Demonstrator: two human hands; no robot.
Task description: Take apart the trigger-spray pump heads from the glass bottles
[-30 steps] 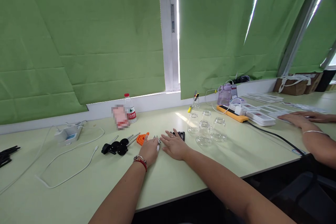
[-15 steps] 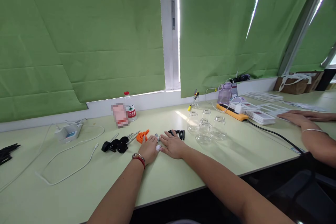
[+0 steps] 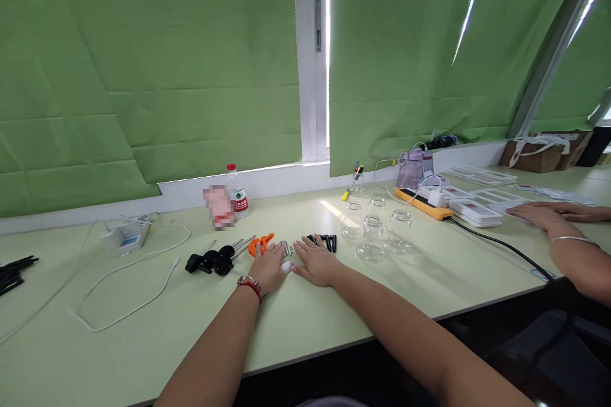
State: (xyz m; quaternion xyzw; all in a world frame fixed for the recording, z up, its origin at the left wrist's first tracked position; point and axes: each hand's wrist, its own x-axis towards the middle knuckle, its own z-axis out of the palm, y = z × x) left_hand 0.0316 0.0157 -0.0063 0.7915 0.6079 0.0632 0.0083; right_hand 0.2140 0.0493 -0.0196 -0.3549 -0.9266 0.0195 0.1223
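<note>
My left hand [image 3: 268, 269] lies flat on the table, fingers stretched out, with a white wrap on the thumb. Just beyond its fingers are orange plastic pieces [image 3: 260, 245]. Small metal pieces [image 3: 287, 248] lie between my two hands. My right hand [image 3: 315, 263] also rests flat with fingers spread, and short black cylinders [image 3: 329, 242] lie at its fingertips, partly hidden. Left of my left hand sit black round knobs with metal rods [image 3: 223, 261]. Several clear glass jars [image 3: 373, 238] stand to the right of my right hand.
A water bottle [image 3: 238, 194] stands at the back. White cables [image 3: 138, 323] and a white power strip [image 3: 132, 235] lie left. An orange power strip [image 3: 422, 204], a purple bottle [image 3: 409, 168] and white frames [image 3: 475, 212] are right, near another person's hands [image 3: 539, 213].
My hands have drawn slightly apart, the left one shifting a little left, so more of the metal pieces shows between them.
</note>
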